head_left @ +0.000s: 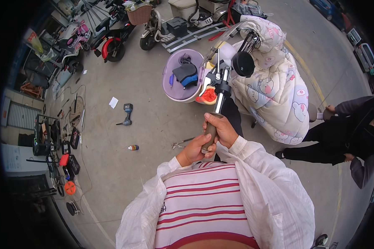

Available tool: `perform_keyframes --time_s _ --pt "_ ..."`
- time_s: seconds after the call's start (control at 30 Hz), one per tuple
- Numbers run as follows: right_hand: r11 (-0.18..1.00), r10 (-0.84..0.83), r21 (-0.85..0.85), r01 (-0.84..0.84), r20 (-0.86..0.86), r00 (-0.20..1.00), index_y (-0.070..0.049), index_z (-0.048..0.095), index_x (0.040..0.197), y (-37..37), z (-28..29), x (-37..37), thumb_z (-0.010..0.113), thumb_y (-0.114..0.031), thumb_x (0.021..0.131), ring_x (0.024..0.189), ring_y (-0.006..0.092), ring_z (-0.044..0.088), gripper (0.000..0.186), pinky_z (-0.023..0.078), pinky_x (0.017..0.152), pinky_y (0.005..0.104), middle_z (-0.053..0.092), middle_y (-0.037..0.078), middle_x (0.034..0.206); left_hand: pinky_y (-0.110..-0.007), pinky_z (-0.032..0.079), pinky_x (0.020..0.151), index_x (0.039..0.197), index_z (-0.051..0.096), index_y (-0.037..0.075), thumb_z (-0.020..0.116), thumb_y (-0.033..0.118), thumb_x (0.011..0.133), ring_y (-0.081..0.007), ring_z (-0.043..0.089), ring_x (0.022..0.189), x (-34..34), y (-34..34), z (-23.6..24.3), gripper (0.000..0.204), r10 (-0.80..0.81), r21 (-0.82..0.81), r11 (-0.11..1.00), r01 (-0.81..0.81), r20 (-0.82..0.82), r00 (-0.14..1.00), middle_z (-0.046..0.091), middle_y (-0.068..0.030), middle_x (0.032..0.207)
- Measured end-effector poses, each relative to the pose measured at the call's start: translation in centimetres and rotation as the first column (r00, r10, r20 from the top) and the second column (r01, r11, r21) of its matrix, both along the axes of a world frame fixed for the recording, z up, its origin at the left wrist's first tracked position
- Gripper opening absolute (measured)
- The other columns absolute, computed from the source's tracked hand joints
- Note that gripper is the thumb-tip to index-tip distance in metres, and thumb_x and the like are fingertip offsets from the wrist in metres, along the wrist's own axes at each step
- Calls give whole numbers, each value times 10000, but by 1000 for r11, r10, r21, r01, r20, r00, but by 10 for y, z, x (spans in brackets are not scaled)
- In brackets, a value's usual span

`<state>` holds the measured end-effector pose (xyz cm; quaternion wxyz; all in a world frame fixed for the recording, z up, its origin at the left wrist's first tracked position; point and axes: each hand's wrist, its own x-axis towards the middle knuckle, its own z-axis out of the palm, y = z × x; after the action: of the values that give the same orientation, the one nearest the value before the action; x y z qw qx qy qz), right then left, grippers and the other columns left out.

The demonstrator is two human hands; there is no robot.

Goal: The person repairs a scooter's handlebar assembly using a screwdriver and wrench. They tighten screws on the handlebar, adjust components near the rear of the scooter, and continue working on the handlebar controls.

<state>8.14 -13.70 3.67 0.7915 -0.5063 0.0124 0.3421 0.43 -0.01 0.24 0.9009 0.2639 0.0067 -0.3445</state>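
A brown handlebar grip point(210, 132) sits at the near end of a chrome scooter handlebar point(219, 101). My left hand point(194, 149) is closed round the grip's near end. Just beyond it, my right hand point(222, 129) is wrapped round the upper part, close to the bare chrome tube. Farther up the bar are a black clamp point(223, 89) and a silver brake lever point(206, 84). A round black part point(243, 64) stands to the right of the bar. Left of the bar, a purple basket point(167, 85) holds a black and blue item point(186, 76).
A cartoon-print quilted cover point(274, 97) drapes the scooter. A cordless drill point(128, 114), a small can point(133, 147) and pliers point(182, 143) lie on the floor. Scattered tools line the left. Parked scooters point(112, 47) stand behind; another person point(340, 135) is at the right.
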Motion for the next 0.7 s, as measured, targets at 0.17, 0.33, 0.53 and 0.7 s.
perform_keyframes --time_s 0.17,0.33,0.53,0.7 --pt "1000 -8 3 8 0 1000 -55 599 806 1 5 -2 645 -384 917 559 90 556 350 410 443 213 603 33 715 -225 411 509 1029 497 52 478 407 1002 -124 463 517 -2 0 0 357 3 -1 1000 -3 -19 1000 487 -14 717" --pt "1000 -7 6 7 4 1000 -55 598 805 1 5 -3 644 -379 918 564 91 557 346 413 448 214 603 32 714 -223 411 513 1030 492 53 475 412 1003 -122 465 521 -4 0 -1 361 -2 2 1000 2 -18 1000 491 -12 718" --pt "1000 -4 1 4 2 1000 -55 598 806 0 3 -5 639 -380 921 549 89 549 347 402 429 218 602 33 711 -229 408 517 1034 488 56 487 454 986 -123 462 524 -6 1 -1 401 -11 26 1000 12 -18 1000 488 -8 715" --pt "1000 -13 -6 13 4 1000 -55 597 801 2 4 -4 632 -386 924 509 83 527 355 377 390 225 599 31 703 -243 405 521 1045 490 59 513 519 954 -126 454 528 -4 2 -3 470 -24 76 997 23 13 1000 481 -4 704"
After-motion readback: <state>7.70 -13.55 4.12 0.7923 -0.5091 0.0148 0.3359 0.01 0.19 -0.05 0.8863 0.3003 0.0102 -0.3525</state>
